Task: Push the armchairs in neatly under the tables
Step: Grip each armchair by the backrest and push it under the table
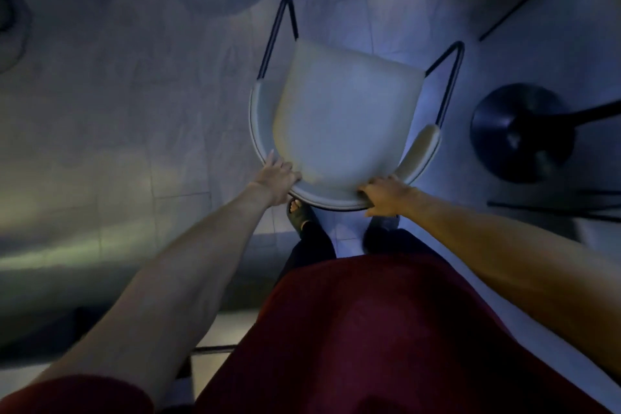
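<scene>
Below, both arms reach straight down, left hand (279, 178) and right hand (384, 193) clamped on the armchair (346, 118) backrest.

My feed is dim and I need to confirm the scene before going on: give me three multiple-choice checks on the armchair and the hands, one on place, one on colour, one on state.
1. Where does the round dark table base stand relative to the armchair?
A. to its right
B. to its left
C. beneath its seat

2. What colour is the garment low in the view?
A. yellow
B. dark red
C. white

3. What are the hands doing?
A. both hang free
B. only one touches the chair
C. both are on the curved backrest

Answers: 1 A, the base sits past the right armrest. 2 B, the cloth reads dark red. 3 C, the left hand and right hand each rest on the backrest rim.
</scene>
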